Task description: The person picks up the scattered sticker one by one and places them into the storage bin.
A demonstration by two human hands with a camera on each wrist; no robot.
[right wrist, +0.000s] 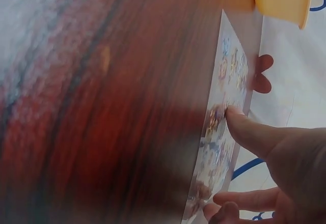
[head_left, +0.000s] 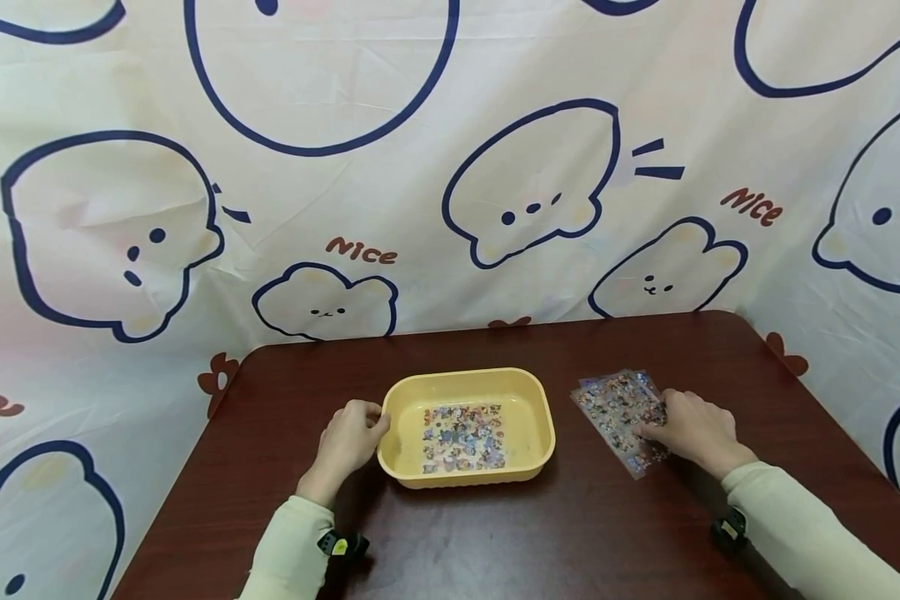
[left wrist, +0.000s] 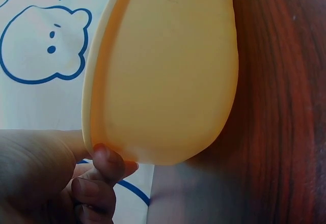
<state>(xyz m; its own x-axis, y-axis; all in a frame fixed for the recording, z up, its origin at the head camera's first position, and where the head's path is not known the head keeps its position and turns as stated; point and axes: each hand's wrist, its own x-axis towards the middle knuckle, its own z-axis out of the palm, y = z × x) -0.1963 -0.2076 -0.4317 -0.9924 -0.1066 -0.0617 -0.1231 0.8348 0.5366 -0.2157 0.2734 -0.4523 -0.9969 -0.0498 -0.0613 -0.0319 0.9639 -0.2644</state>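
A yellow plastic tray [head_left: 393, 417] stands on the table, one sheet of small colourful stickers [head_left: 463, 437] lying flat inside it. My left hand [head_left: 347, 442] pinches the tray's left rim between thumb and fingers. In the left wrist view the tray's outer wall [left wrist: 168, 71] fills the middle, with the fingertips at its rim. To the right of the tray, a few overlapping clear sticker sheets [head_left: 621, 408] lie on the table. My right hand [head_left: 697, 429] holds them by the right edge, the thumb [right wrist: 249, 130] on the top face and fingers at the edge.
The dark reddish-brown wooden table [head_left: 450, 542] carries the tray and sheets. A white cloth [head_left: 420, 208] with blue cartoon outlines hangs behind and at both sides. Each wrist wears a small black device, one at the left sleeve [head_left: 292, 533].
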